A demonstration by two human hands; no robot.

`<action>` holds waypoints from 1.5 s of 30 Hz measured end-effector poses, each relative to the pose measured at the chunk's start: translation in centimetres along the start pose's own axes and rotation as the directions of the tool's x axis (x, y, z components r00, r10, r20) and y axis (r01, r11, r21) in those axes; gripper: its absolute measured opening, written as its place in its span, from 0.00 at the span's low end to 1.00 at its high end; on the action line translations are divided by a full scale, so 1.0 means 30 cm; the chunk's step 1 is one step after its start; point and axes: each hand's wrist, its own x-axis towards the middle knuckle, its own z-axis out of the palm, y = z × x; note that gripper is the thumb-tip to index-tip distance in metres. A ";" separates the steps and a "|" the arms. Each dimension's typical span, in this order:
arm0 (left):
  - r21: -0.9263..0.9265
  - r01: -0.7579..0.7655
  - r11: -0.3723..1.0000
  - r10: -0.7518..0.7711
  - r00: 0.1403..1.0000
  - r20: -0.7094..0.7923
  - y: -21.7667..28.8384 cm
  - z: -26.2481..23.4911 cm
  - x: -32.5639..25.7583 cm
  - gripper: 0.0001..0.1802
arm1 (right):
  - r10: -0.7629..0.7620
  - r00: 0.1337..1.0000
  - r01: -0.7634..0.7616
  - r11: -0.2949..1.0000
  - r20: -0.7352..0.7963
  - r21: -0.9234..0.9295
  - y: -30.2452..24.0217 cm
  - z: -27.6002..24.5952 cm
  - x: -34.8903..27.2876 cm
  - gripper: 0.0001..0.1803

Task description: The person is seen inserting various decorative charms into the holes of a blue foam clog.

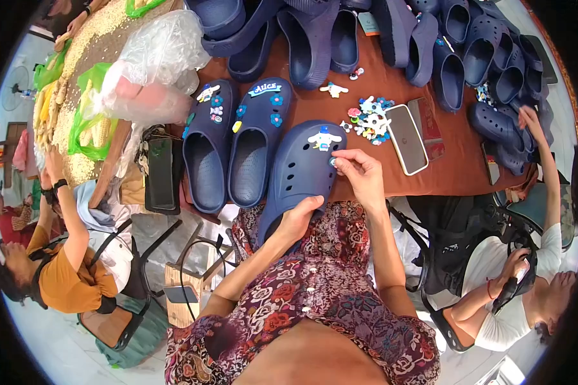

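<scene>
My left hand (297, 219) is closed around the heel end of a navy clog (302, 172), its thumb on top. The clog tilts at the near table edge, toe away from me. A white character charm (323, 138) sits on its toe. At the clog's right side, my right hand (364, 178) pinches a small light-coloured shoe charm (333, 162) between thumb and fingertips; whether it is in a hole I cannot tell. To the left stand two clogs decorated with charms, a left one (207, 168) and a right one (250, 163). A heap of charms (371, 120) lies on the right.
A white-framed phone (407, 139) lies beside the charms on the brown tablecloth (449, 176). Many navy clogs (311, 45) crowd the far side. At left are a plastic bag (167, 51), a dark phone (161, 173) and corn (96, 122). People sit on both sides, one reaching toward clogs.
</scene>
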 end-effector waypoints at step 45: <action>-0.368 -0.043 0.929 0.025 0.998 -0.055 0.088 0.046 0.016 0.26 | -0.559 0.829 0.426 0.634 -0.001 -0.646 -0.135 -0.008 0.190 0.12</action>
